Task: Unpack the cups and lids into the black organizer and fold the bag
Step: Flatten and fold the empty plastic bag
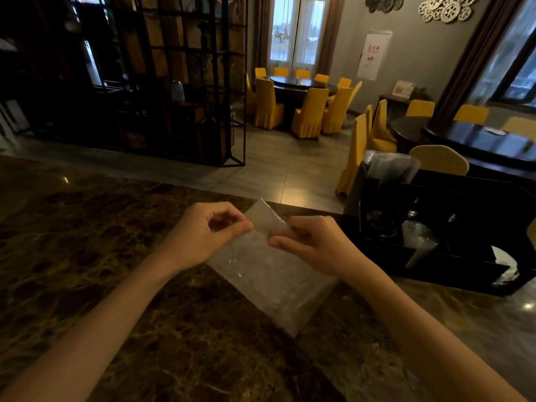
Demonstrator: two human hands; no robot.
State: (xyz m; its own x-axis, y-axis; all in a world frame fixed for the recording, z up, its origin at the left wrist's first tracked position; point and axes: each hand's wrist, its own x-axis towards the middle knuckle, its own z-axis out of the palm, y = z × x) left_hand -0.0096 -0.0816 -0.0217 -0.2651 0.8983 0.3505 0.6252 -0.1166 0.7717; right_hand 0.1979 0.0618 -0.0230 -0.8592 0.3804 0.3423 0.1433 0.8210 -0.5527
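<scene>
cups (419, 237) sit in the organizer (470, 256); my left hand (203, 233) and right hand (313, 242) pinch the bag (269, 274) at the counter's (87, 227) far edge, mid-fold.

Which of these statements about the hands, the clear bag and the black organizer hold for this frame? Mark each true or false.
1. Both hands pinch the clear bag. True: the left hand and the right hand each hold the far end of the clear bag.
2. The bag lies on a white tablecloth. False: its near end rests on a brown marble counter.
3. The black organizer stands to the person's left. False: the black organizer is on the right.
4. Clear cups sit in the organizer. True: a stack of clear cups lies in a compartment.
5. The chairs in the room are yellow. True: yellow chairs surround the tables.
</scene>
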